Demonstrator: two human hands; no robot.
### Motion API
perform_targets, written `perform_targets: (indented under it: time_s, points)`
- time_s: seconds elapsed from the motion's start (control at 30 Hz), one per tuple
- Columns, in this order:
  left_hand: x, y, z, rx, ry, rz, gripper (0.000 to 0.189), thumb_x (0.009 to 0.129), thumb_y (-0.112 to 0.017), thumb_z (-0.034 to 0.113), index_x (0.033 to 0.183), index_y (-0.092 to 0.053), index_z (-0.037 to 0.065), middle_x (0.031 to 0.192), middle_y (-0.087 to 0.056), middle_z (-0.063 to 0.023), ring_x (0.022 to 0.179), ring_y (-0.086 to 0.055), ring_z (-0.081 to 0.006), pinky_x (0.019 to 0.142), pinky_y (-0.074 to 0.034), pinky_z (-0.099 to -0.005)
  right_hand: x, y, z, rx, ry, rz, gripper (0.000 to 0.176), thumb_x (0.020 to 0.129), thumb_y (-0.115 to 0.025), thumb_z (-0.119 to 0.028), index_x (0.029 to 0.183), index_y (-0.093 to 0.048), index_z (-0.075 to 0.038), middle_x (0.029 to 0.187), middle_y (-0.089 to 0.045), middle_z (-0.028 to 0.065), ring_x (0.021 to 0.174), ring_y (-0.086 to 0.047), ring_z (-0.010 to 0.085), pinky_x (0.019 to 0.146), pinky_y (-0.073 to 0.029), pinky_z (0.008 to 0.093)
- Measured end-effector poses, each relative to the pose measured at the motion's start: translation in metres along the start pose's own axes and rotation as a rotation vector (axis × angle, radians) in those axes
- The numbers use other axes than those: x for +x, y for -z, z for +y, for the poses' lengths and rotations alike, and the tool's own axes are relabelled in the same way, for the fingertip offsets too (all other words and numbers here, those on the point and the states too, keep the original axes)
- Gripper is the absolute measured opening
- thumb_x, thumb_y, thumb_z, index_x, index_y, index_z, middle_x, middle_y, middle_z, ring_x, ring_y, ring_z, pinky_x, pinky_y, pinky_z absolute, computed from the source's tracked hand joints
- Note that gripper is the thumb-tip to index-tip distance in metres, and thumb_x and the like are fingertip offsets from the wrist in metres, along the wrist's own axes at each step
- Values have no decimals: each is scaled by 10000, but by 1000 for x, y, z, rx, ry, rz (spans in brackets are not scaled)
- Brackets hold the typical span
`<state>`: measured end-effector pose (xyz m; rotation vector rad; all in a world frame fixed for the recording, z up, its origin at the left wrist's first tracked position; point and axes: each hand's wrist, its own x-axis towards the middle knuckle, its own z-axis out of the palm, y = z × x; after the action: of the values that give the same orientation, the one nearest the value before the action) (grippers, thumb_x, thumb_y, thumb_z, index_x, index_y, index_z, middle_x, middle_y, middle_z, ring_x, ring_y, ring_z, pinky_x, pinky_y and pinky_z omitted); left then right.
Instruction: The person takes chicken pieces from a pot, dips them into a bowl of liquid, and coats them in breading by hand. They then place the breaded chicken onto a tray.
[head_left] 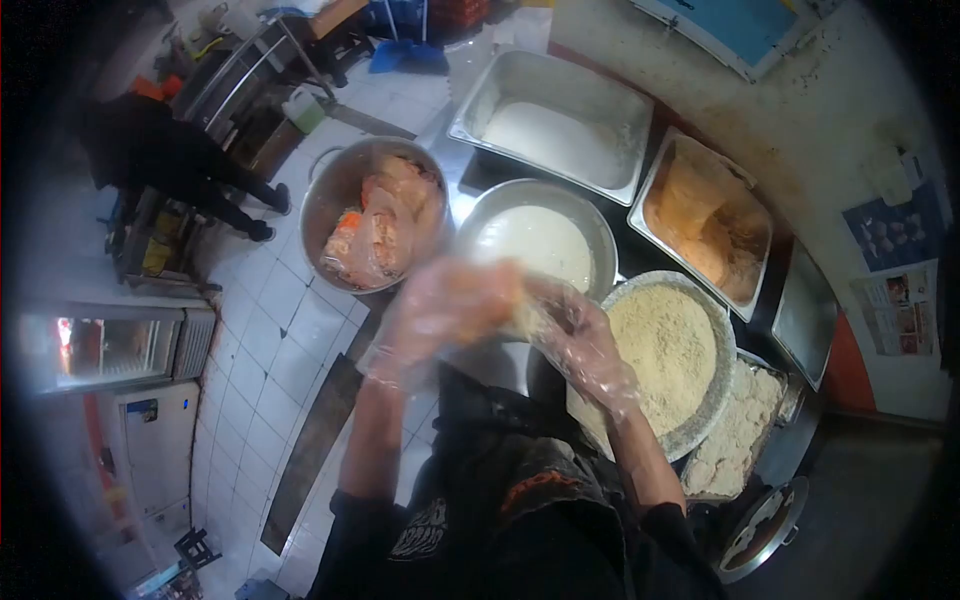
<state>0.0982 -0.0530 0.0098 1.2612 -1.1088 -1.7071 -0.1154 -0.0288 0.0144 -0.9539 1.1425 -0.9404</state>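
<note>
Both hands wear clear plastic gloves. My left hand [430, 312] is smeared by motion in front of the bowl of white liquid [535, 240]; orange-pink matter shows at its fingers, too blurred to name. Close beside it, my right hand [590, 350] has its fingers bent around something too blurred to make out, between the liquid and a large bowl of pale crumbs [660, 345]. A deep pot [322, 235] at the left holds raw-looking meat pieces [385, 235] and a plastic bag.
Metal trays hold white powder [550, 135] and an orange mixture [700, 220]. Right of the crumbs lies a tray of coated pieces [735, 430]. A round pan [765, 530] is at lower right. Another person [175, 160] stands at the upper left beside shelving.
</note>
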Motion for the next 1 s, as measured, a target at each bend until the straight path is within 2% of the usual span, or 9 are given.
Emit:
perform_targets:
  time_s: [0.1, 0.17, 0.33, 0.53, 0.63, 0.77, 0.87, 0.93, 1.0]
  points:
    - [10, -16, -35, -85, -54, 20, 247, 902, -747, 137, 1088, -623, 33, 962, -676, -32, 736, -663, -101, 551, -530, -222, 11, 11, 9, 10, -76, -3, 356, 921, -742, -171, 1207, -664, 27, 1073, -715, 79, 976, -650, 135, 882, -523, 290]
    - [12, -18, -47, -152, -43, 36, 270, 893, -751, 120, 1113, -629, 20, 970, -678, -37, 798, -662, -104, 638, -541, -232, 14, 23, 10, -13, -217, -2, 344, 915, -752, -179, 1169, -671, 39, 1040, -721, 86, 931, -653, 124, 840, -531, 282]
    - [18, -23, -69, -272, -46, -92, 327, 868, -775, 99, 1144, -644, -18, 1016, -686, -48, 912, -649, -104, 797, -517, -247, 15, 22, 24, -52, -193, 11, 321, 899, -759, -170, 1131, -685, 40, 995, -722, 102, 869, -657, 131, 771, -536, 279]
    - [21, -26, -81, -181, 52, 72, 328, 880, -775, 141, 1143, -658, -17, 1027, -697, -54, 904, -649, -93, 768, -514, -235, 21, 32, 28, -91, -119, 88, 230, 899, -720, -115, 1069, -702, 39, 956, -723, 86, 819, -645, 116, 747, -525, 274]
    - [18, -28, -79, -362, 26, 15, 328, 892, -771, 171, 1140, -662, -13, 1022, -702, -50, 902, -651, -90, 751, -517, -237, 23, 39, 30, -108, -133, 84, 202, 883, -713, -88, 1040, -705, 39, 928, -721, 75, 807, -644, 110, 741, -524, 270]
    - [17, -32, -71, -329, -40, 74, 348, 892, -776, 192, 1150, -659, -11, 1021, -702, -47, 900, -655, -94, 732, -522, -250, 33, 43, 26, -158, -118, 112, 219, 845, -724, -77, 1031, -704, 37, 893, -713, 60, 786, -645, 117, 728, -525, 280]
    - [23, -31, -81, -339, 131, 220, 369, 895, -773, 192, 1168, -647, -23, 1052, -693, -64, 946, -658, -121, 790, -536, -268, 33, 46, 16, -150, -144, 110, 242, 841, -728, -106, 1036, -705, 34, 890, -711, 61, 796, -652, 130, 731, -529, 290]
    - [35, -26, -133, -351, -204, 243, 368, 917, -750, 184, 1185, -632, -40, 1096, -679, -89, 1013, -652, -155, 856, -550, -292, 32, 50, 12, -150, -166, 116, 254, 844, -727, -125, 1041, -705, 35, 891, -711, 64, 810, -658, 137, 737, -531, 294]
    - [25, -28, -92, -342, -91, 146, 351, 928, -735, 165, 1194, -629, -39, 1110, -674, -95, 1039, -646, -166, 884, -550, -301, 29, 54, 12, -112, -171, 71, 278, 861, -731, -158, 1061, -702, 33, 921, -713, 80, 836, -664, 147, 757, -538, 299]
